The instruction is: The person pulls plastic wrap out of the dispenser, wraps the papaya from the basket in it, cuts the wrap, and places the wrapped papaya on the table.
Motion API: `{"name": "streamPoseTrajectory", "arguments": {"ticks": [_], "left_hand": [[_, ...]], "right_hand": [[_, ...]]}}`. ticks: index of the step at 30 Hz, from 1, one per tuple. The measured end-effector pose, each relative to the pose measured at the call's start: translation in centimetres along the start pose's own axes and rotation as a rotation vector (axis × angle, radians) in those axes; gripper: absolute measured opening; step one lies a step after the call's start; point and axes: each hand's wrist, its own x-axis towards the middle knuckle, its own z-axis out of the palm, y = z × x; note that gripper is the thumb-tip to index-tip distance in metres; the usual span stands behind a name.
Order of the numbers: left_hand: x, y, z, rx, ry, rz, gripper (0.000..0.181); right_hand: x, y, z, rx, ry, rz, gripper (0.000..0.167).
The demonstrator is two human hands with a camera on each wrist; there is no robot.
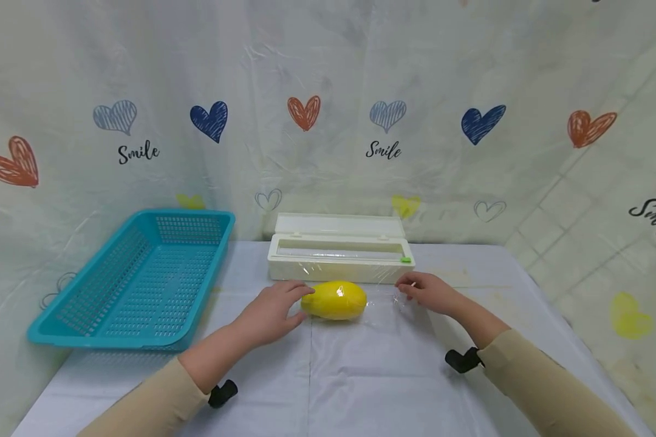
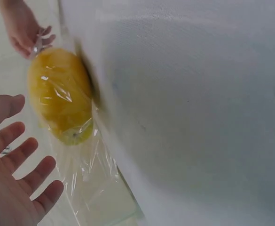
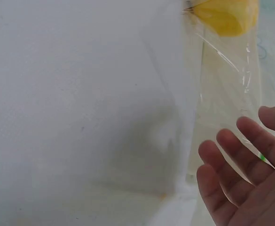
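A yellow oval fruit [image 1: 336, 300], covered in clear cling film, lies on the table between the two hands. My left hand [image 1: 270, 312] is at the fruit's left end, its fingers spread and loosely bent; in the left wrist view the fingers [image 2: 22, 153] stand apart from it. To the right of the fruit, my right hand [image 1: 426, 292] is beside loose cling film [image 1: 399, 297]. The right wrist view shows its fingers [image 3: 226, 176] relaxed and the thumb apart from them. Behind the fruit stands a white cling film dispenser [image 1: 341, 270], lid up.
A turquoise plastic basket [image 1: 197, 325] stands at the left of the table. The dispenser has a green slider [image 1: 406, 260] at its right end. A white cloth [image 1: 361, 388] covers the table, and a curtain [image 1: 328, 164] printed with hearts hangs behind.
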Motion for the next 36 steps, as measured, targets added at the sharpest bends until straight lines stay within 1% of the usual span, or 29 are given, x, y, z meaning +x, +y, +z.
{"name": "streamPoseTrajectory", "arguments": {"ticks": [2, 4, 6, 8, 10, 13, 15, 17, 19, 21, 29, 32, 36], "left_hand": [[0.4, 0.1, 0.3, 0.021, -0.023, 0.031, 0.052], [0.7, 0.2, 0.4, 0.04, -0.041, 0.056, 0.054], [0.9, 0.2, 0.4, 0.061, -0.055, 0.082, 0.055], [1.1, 0.2, 0.4, 0.073, -0.069, 0.115, 0.058], [1.4, 0.2, 0.4, 0.091, -0.084, 0.155, 0.06], [1.8, 0.0, 0.5, 0.122, -0.104, 0.23, 0.065], [2.2, -0.2, 0.7, 0.151, -0.111, 0.272, 0.067], [2.5, -0.3, 0.9, 0.166, -0.122, 0.29, 0.07], [2.9, -0.4, 1.2, 0.159, -0.131, 0.288, 0.072], [3.2, -0.6, 1.4, 0.142, -0.139, 0.274, 0.074], [4.6, -1.2, 2.2, 0.04, -0.168, 0.194, 0.078], [5.0, -1.4, 2.3, 0.009, -0.164, 0.184, 0.079], [5.4, -1.5, 2.5, -0.028, -0.147, 0.192, 0.076]], "right_hand": [[-0.2, 0.0, -0.2, -0.045, 0.079, -0.018, 0.029], [-0.5, -0.5, -0.2, -0.091, 0.171, -0.063, 0.029], [-0.9, -1.5, 0.0, -0.146, 0.251, -0.146, 0.028], [-1.2, -2.7, 0.5, -0.202, 0.289, -0.26, 0.028], [-1.4, -4.1, 1.2, -0.267, 0.279, -0.392, 0.032], [-1.1, -5.7, 2.3, -0.395, 0.228, -0.594, 0.04], [-0.6, -6.3, 3.0, -0.466, 0.184, -0.69, 0.045], [-0.1, -6.6, 3.7, -0.511, 0.15, -0.756, 0.051], [0.3, -6.6, 4.1, -0.526, 0.126, -0.771, 0.056], [0.6, -6.5, 4.4, -0.512, 0.108, -0.755, 0.06], [1.4, -5.5, 5.2, -0.443, 0.049, -0.557, 0.069], [1.8, -5.3, 5.6, -0.435, 0.058, -0.52, 0.07], [2.2, -5.4, 6.1, -0.445, 0.089, -0.502, 0.067]]}}
